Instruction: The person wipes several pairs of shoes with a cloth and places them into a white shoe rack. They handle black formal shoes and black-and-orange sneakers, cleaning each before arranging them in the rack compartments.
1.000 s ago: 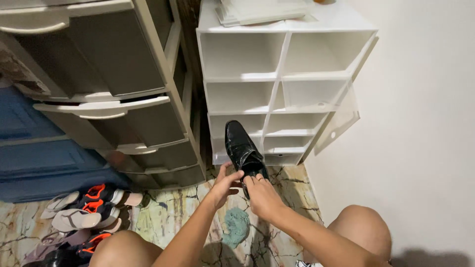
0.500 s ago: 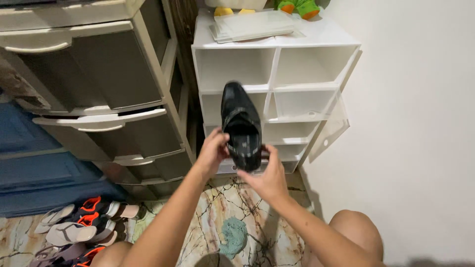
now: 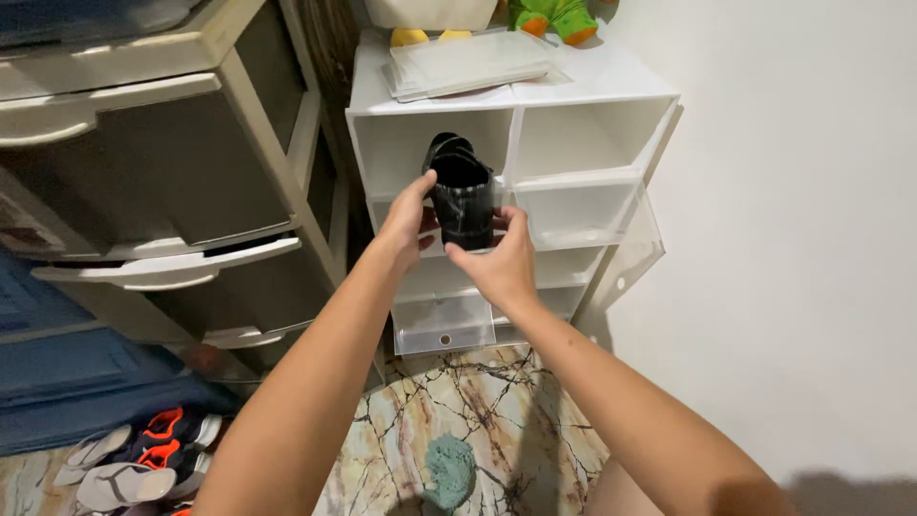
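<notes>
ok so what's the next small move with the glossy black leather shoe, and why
Probably push the glossy black leather shoe deeper into the top left cubby of the white plastic shoe rack. Both the left hand and right hand grip its heel, which sits at the opening while its toe is inside.

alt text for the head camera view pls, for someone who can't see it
Two bare hands, left hand and right hand, hold a glossy black shoe at the top-left compartment of a white cubby shoe rack. A grey plastic drawer unit stands to the left, with sandals on the marble-patterned floor.
</notes>
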